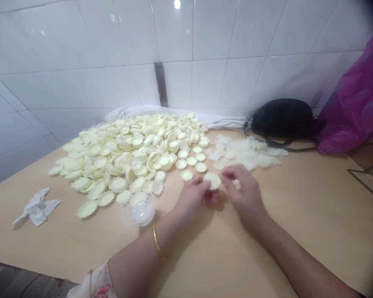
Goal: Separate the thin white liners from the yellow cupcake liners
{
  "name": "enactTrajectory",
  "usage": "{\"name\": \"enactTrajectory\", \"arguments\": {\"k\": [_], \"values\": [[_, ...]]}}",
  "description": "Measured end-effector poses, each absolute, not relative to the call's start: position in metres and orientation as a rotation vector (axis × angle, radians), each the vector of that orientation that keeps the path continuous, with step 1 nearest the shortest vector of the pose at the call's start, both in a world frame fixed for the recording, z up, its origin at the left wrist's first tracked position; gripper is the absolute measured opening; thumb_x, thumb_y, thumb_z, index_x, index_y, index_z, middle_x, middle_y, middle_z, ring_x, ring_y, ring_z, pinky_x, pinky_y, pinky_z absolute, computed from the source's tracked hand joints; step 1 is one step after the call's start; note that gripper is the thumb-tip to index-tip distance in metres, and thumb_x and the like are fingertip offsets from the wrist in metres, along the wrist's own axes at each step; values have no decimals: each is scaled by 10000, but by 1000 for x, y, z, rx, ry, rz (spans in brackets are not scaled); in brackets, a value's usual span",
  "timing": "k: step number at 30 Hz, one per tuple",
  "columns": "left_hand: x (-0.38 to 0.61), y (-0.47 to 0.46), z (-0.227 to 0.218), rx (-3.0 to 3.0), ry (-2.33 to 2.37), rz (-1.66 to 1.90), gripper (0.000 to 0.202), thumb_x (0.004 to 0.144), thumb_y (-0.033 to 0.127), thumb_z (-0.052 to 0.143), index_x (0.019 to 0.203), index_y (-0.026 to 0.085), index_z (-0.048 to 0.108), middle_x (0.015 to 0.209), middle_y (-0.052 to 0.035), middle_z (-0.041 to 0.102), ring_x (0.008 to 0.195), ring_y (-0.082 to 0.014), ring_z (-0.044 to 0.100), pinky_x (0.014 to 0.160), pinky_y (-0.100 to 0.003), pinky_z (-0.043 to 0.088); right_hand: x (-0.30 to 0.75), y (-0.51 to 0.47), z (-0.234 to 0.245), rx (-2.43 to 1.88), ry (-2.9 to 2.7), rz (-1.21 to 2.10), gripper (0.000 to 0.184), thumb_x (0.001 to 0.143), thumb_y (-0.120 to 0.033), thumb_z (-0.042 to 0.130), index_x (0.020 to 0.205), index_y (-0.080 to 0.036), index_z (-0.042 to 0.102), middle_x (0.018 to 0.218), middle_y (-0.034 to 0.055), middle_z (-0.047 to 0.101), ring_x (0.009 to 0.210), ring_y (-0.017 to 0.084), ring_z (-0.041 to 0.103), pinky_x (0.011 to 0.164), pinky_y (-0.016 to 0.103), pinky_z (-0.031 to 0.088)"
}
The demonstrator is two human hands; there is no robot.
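Observation:
A large heap of scalloped cream plastic discs point(124, 159) covers the left and middle of the wooden table point(301, 211). One ribbed disc point(212, 181) sits between my hands, gripped by the fingertips of my left hand point(192, 198). My right hand point(244, 188) is curled at the disc's right rim, and its fingers partly hide whatever they touch. Just beyond my hands lies a flatter pile of thin, paler frilled pieces point(242, 152). A few loose discs lie between the heap and my left hand.
A clear round plastic container point(142, 212) stands by the heap's front edge, and crumpled white tissue point(35, 207) lies to the left. A black bag point(282, 118), magenta plastic bag point(351, 99) and white cloth point(211, 119) line the tiled wall.

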State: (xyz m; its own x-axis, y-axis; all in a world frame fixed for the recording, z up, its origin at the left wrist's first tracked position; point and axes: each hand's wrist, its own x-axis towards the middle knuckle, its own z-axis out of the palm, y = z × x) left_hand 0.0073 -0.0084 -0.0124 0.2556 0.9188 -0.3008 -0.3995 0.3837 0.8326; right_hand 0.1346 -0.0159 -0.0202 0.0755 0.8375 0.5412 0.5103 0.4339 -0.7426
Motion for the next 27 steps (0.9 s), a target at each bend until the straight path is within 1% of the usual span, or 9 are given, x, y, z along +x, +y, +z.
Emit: {"name": "enactTrajectory", "arguments": {"k": [2,5,9,14,17,20,23,25,27], "values": [[7,-8,-13,688,894,1033,112,732,89,523,658,144,460,541,-36,560,466,-106,528,485,-233,439,134,-18,-20,-1199,-1714,292,66,802,-239,523,762,-205,563,842,34,539,825,183,523,757,306,406],[6,-8,-13,683,899,1049,151,698,58,530,620,148,435,528,-29,550,459,-107,524,477,-229,433,134,-18,-20,-1237,-1800,339,52,787,-225,543,813,-203,582,849,38,564,817,188,541,744,309,416],[5,-8,-8,677,917,1041,98,692,57,534,628,118,492,545,-54,564,475,-114,535,494,-236,436,137,-17,-19,-1287,-1843,434,87,781,-200,531,825,-195,606,844,38,595,790,177,562,727,298,425],[7,-10,-8,708,968,1050,138,661,1,530,612,122,485,496,-29,541,459,-102,525,520,-238,441,138,-15,-17,-1362,-1754,520,123,767,-209,512,702,-183,613,739,30,613,720,176,565,685,300,423],[7,-8,-13,764,984,1020,114,665,11,512,650,123,496,505,-38,547,464,-124,542,502,-247,433,141,-13,-19,-1381,-1594,736,126,745,-235,524,662,-174,597,672,27,618,658,174,563,625,295,425],[6,-7,-14,752,1017,998,136,674,26,501,752,137,491,536,-46,571,456,-133,542,481,-248,422,142,-10,-21,-1360,-1468,935,135,727,-262,536,654,-163,591,624,26,616,607,171,562,586,292,426],[6,-9,-11,732,1017,993,170,683,36,508,809,149,487,548,-36,571,459,-126,537,478,-238,418,141,-10,-22,-1380,-1481,907,121,706,-265,555,662,-162,600,633,29,627,615,175,569,586,293,428],[7,-10,-9,741,998,1011,150,676,30,510,778,138,496,544,-36,565,453,-113,525,478,-229,415,139,-11,-23,-1387,-1510,858,103,691,-260,572,664,-166,602,647,30,634,626,178,573,583,290,428],[7,-10,-8,748,995,1022,128,663,18,495,730,127,498,529,-45,561,439,-111,517,473,-232,413,140,-11,-23,-1366,-1499,894,107,691,-266,577,660,-166,600,636,31,632,615,175,569,569,287,425]]}}
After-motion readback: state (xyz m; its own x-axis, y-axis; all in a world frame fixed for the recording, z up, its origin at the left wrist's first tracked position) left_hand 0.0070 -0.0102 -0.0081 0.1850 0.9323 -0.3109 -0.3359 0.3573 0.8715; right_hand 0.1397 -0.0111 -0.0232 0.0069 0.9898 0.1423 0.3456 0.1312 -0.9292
